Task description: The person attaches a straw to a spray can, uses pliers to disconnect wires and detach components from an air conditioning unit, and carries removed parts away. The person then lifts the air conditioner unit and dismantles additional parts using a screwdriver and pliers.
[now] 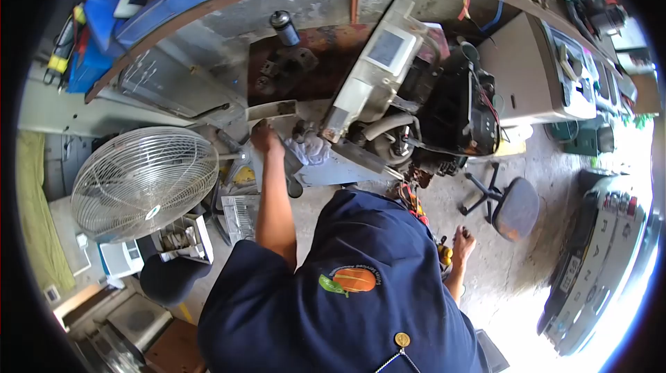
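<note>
My left hand [264, 136] reaches out over the worktable, its fingers closed beside a small open tray [272, 110]; whatever they pinch is hidden. Close to its right lie a crumpled white cloth [311, 150] and small dark parts. My right hand [463, 242] hangs low at my right side with curled fingers; a small dark thing seems to be in them, too small to name. Yellow-handled tools [445, 253] sit at my waist beside it. In front of me stands a partly dismantled machine with a long off-white casing [375, 61], a black housing [454, 106] and a pale hose [388, 125].
A large caged fan [147, 182] stands at the left. A spray can [284, 28] and metal parts rest on the reddish-brown surface behind. Blue bins [163, 9] line the shelf above. To the right are a wheeled stool [515, 208], a boxy appliance [517, 71] and a parked vehicle [595, 269].
</note>
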Action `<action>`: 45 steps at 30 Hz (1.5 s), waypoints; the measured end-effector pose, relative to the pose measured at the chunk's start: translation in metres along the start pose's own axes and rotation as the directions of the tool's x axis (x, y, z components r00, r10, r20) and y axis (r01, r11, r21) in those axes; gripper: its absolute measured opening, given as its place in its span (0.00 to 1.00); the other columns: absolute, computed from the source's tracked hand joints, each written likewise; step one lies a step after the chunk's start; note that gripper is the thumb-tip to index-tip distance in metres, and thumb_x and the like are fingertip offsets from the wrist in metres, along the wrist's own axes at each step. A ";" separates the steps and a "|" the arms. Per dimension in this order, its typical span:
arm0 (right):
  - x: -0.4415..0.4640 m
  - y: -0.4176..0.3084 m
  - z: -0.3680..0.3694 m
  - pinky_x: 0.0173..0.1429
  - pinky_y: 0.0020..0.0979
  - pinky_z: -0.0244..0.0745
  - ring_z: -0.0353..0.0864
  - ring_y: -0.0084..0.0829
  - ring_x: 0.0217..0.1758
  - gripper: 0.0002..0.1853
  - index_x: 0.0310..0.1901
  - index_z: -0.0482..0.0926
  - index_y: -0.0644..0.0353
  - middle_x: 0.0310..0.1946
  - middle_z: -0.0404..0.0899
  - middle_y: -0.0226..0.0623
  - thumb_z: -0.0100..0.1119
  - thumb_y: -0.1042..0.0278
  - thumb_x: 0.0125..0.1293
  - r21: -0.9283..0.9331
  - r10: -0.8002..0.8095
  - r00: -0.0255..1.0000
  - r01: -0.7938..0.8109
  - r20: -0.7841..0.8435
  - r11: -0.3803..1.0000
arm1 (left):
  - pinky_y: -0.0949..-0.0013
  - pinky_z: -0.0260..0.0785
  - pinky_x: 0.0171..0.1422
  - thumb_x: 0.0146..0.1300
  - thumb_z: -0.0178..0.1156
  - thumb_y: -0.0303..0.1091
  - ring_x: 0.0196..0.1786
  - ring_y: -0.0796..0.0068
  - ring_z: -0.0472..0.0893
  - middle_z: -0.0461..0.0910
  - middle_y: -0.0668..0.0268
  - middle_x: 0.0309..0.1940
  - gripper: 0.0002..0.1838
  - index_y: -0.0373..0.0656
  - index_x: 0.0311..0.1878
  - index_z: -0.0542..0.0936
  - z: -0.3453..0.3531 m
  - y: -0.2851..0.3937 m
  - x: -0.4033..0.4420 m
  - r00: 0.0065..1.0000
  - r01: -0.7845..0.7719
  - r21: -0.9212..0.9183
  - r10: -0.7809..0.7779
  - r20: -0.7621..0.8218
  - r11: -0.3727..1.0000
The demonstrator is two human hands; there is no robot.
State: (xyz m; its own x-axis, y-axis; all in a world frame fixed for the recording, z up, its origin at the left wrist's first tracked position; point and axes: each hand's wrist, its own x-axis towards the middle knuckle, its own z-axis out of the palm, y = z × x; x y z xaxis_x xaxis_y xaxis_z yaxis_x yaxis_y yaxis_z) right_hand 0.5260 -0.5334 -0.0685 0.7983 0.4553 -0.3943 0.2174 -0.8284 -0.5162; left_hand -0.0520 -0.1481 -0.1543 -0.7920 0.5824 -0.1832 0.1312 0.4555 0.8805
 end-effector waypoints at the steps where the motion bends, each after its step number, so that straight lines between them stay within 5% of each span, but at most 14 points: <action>1: 0.004 -0.019 -0.015 0.30 0.33 0.74 0.75 0.28 0.21 0.21 0.27 0.82 0.65 0.20 0.80 0.34 0.66 0.54 0.70 0.073 -0.044 0.998 0.047 -0.037 0.996 | 0.59 0.73 0.42 0.72 0.59 0.42 0.35 0.59 0.82 0.86 0.55 0.33 0.17 0.37 0.43 0.87 -0.007 0.016 -0.016 0.999 0.034 -0.101 -0.029 0.045 0.994; 5: -0.004 -0.147 -0.093 0.27 0.24 0.70 0.76 0.24 0.21 0.11 0.42 0.76 0.57 0.25 0.81 0.33 0.62 0.58 0.79 0.578 -0.132 0.987 0.159 -0.089 0.800 | 0.69 0.64 0.34 0.73 0.60 0.40 0.25 0.76 0.71 0.78 0.69 0.23 0.12 0.41 0.41 0.86 -0.035 0.116 -0.077 0.975 0.163 -0.372 -0.090 0.205 0.914; 9: -0.051 -0.288 -0.153 0.27 0.24 0.71 0.82 0.28 0.34 0.10 0.50 0.75 0.57 0.39 0.83 0.40 0.51 0.59 0.84 0.864 -0.451 0.887 0.300 -0.097 0.405 | 0.75 0.57 0.31 0.76 0.59 0.38 0.24 0.84 0.65 0.71 0.77 0.22 0.11 0.43 0.41 0.84 -0.066 0.244 -0.198 0.887 -0.137 -0.364 0.278 0.369 0.921; 11: -0.049 -0.304 -0.152 0.36 0.28 0.75 0.82 0.32 0.45 0.16 0.53 0.76 0.58 0.48 0.82 0.46 0.51 0.52 0.83 0.922 -0.682 0.715 0.353 -0.155 0.161 | 0.79 0.55 0.31 0.79 0.55 0.37 0.26 0.85 0.68 0.74 0.74 0.23 0.12 0.40 0.47 0.84 -0.082 0.269 -0.244 0.618 0.051 -0.475 0.346 0.706 0.879; 14: -0.095 -0.350 -0.127 0.48 0.36 0.76 0.80 0.37 0.52 0.22 0.53 0.78 0.59 0.53 0.81 0.49 0.59 0.45 0.78 0.846 -0.716 0.670 0.485 -0.195 0.223 | 0.75 0.74 0.45 0.82 0.56 0.43 0.38 0.77 0.83 0.85 0.61 0.37 0.19 0.35 0.58 0.82 -0.086 0.292 -0.300 -0.190 0.216 -0.091 0.134 0.973 0.972; 16: -0.097 -0.353 -0.106 0.56 0.41 0.73 0.79 0.40 0.53 0.26 0.50 0.80 0.59 0.55 0.80 0.50 0.63 0.40 0.73 0.772 -0.878 0.450 0.613 -0.165 0.169 | 0.69 0.75 0.55 0.82 0.57 0.46 0.43 0.74 0.83 0.84 0.61 0.47 0.22 0.37 0.66 0.78 -0.065 0.278 -0.338 -0.362 0.426 0.041 0.128 0.923 0.904; 19: -0.101 -0.339 -0.086 0.59 0.42 0.75 0.80 0.41 0.55 0.24 0.53 0.81 0.61 0.58 0.79 0.50 0.67 0.47 0.73 0.832 -0.950 0.309 0.536 -0.039 0.140 | 0.65 0.71 0.59 0.82 0.58 0.50 0.48 0.72 0.82 0.83 0.64 0.53 0.23 0.42 0.67 0.77 -0.041 0.255 -0.378 -0.287 0.858 0.168 0.182 0.941 0.485; 24: -0.096 -0.290 -0.093 0.57 0.39 0.78 0.81 0.38 0.53 0.24 0.59 0.79 0.62 0.60 0.78 0.48 0.72 0.54 0.70 0.774 -0.777 0.598 0.392 0.196 0.497 | 0.65 0.70 0.57 0.82 0.57 0.51 0.48 0.76 0.81 0.84 0.67 0.50 0.20 0.46 0.62 0.79 -0.024 0.215 -0.395 0.097 0.697 -0.129 0.086 0.992 0.705; 29: -0.084 -0.299 -0.115 0.56 0.36 0.81 0.83 0.36 0.53 0.26 0.62 0.76 0.64 0.63 0.77 0.47 0.74 0.58 0.70 0.746 -0.743 0.604 0.344 0.289 0.570 | 0.72 0.69 0.54 0.81 0.58 0.54 0.48 0.84 0.79 0.84 0.72 0.47 0.18 0.50 0.55 0.82 -0.011 0.213 -0.407 0.139 0.627 -0.152 0.083 0.987 0.764; 34: -0.060 -0.345 -0.095 0.60 0.36 0.82 0.86 0.38 0.54 0.30 0.67 0.71 0.64 0.56 0.83 0.48 0.73 0.62 0.70 0.729 -0.947 0.320 0.643 0.021 0.234 | 0.74 0.70 0.49 0.81 0.59 0.55 0.45 0.86 0.78 0.84 0.73 0.45 0.18 0.50 0.53 0.83 -0.003 0.236 -0.422 0.102 0.913 -0.161 0.172 0.980 0.376; 38: -0.080 -0.402 -0.051 0.56 0.36 0.82 0.87 0.39 0.47 0.17 0.54 0.73 0.60 0.49 0.86 0.51 0.69 0.61 0.74 0.901 -0.879 0.474 0.406 -0.061 0.156 | 0.75 0.69 0.48 0.81 0.59 0.51 0.41 0.82 0.77 0.83 0.69 0.45 0.19 0.44 0.57 0.81 -0.014 0.251 -0.394 0.099 0.801 -0.138 0.099 0.990 0.582; 42: -0.081 -0.426 -0.052 0.48 0.36 0.82 0.87 0.40 0.42 0.11 0.44 0.72 0.59 0.45 0.86 0.52 0.60 0.62 0.79 0.906 -0.811 0.581 0.376 -0.068 0.193 | 0.71 0.70 0.45 0.77 0.63 0.42 0.43 0.76 0.78 0.84 0.70 0.45 0.14 0.44 0.57 0.82 -0.045 0.252 -0.336 0.084 0.226 -0.207 0.193 0.978 0.952; 44: -0.079 -0.421 -0.054 0.43 0.37 0.82 0.87 0.41 0.40 0.12 0.38 0.71 0.59 0.43 0.86 0.51 0.54 0.64 0.83 0.835 -0.747 0.660 0.455 -0.082 0.311 | 0.63 0.69 0.56 0.69 0.65 0.34 0.50 0.69 0.79 0.84 0.67 0.47 0.08 0.47 0.49 0.85 -0.051 0.250 -0.303 0.201 -0.892 -0.118 0.615 0.763 0.437; 45: -0.080 -0.417 -0.051 0.43 0.37 0.82 0.87 0.41 0.40 0.12 0.38 0.71 0.59 0.43 0.86 0.51 0.54 0.64 0.83 0.829 -0.738 0.670 0.457 -0.083 0.322 | 0.60 0.68 0.61 0.67 0.65 0.31 0.54 0.67 0.78 0.84 0.66 0.49 0.08 0.50 0.48 0.87 -0.044 0.257 -0.286 0.142 -0.945 -0.114 0.697 0.702 0.307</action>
State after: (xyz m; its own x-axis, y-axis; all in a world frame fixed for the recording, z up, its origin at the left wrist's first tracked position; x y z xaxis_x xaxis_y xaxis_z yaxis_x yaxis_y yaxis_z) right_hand 0.4001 -0.2412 0.2173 0.4205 0.8893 0.1797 -0.0312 0.2121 -0.9768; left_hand 0.1819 -0.2277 0.1438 0.3979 0.8733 0.2810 0.7205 -0.4871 0.4935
